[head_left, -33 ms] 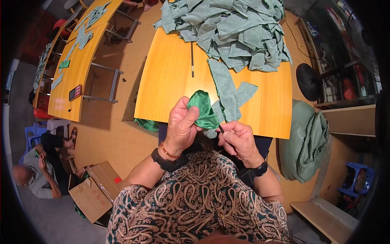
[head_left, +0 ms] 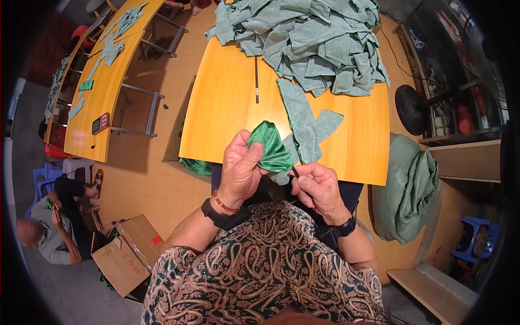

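Left hand (head_left: 241, 165): thumb pressed flat on the front of a green cloth piece (head_left: 270, 149), the other fingers curled behind, so the cloth is clamped between them. Right hand (head_left: 319, 187): thumb and forefinger together, pinching a thin dark stick (head_left: 295, 171); remaining fingers bent in toward the palm. Visible end of the stick is at the lower right edge of the green cloth; whether it goes inside cannot be told.

Green cloth sits between the two hands, over the near edge of a yellow table (head_left: 227, 119). Material glossy, velvet-like, with fine creases; shape rounded at the top.

Just beyond the hands, grey-green strips (head_left: 303, 127) lie on the tabletop, matt and soft-looking, one long, a shorter one angling off to the right. Farther back, a heaped pile (head_left: 319, 49) of similar cloth, many flat pieces with straight-cut edges, loosely overlapped. A slender black rod (head_left: 257, 86) lies by itself, its far end close to the pile. Tabletop smooth, with faint wood grain and a soft shine.

On the left wrist, a bracelet (head_left: 226, 201) of small reddish-brown beads. Right of the table, a bulky dull-green bundle (head_left: 403, 189), wrinkled, slumped on the floor.
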`<state>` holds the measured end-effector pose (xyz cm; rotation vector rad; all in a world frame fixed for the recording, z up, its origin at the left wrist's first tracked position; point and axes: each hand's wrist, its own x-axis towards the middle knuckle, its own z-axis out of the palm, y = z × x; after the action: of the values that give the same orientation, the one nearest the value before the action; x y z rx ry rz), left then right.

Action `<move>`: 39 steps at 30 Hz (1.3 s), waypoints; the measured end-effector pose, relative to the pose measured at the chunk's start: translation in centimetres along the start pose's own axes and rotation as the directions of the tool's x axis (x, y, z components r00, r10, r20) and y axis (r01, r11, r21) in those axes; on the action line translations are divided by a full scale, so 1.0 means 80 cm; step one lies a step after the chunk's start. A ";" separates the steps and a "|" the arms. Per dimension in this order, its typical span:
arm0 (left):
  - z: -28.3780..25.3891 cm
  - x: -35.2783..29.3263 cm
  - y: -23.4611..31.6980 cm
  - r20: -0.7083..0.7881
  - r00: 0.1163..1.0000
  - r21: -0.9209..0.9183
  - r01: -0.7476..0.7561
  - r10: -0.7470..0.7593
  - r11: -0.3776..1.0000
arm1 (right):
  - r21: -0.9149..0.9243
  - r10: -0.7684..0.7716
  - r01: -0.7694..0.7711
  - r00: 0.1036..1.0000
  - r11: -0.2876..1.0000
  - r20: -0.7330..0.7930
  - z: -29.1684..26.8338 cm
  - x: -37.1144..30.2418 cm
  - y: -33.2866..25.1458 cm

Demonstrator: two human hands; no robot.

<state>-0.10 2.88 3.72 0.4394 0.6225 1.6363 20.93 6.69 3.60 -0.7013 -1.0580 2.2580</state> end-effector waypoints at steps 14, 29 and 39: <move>-0.006 -0.006 0.004 -0.006 0.999 0.115 -0.052 0.053 0.992 | -0.033 -0.065 0.064 0.998 0.997 -0.006 -0.002 -0.008 -0.002; 0.005 -0.007 0.005 0.002 0.999 0.343 -0.037 0.039 0.939 | 0.073 0.016 -0.019 0.999 0.997 0.047 0.005 0.000 -0.006; 0.015 0.001 0.008 0.020 0.999 0.359 -0.032 0.026 0.933 | 0.048 0.008 -0.010 0.999 0.999 0.044 0.007 0.002 -0.010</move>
<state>0.15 3.10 5.05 0.7295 0.9134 1.5465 20.67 6.94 4.47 -0.6410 -1.0190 2.3085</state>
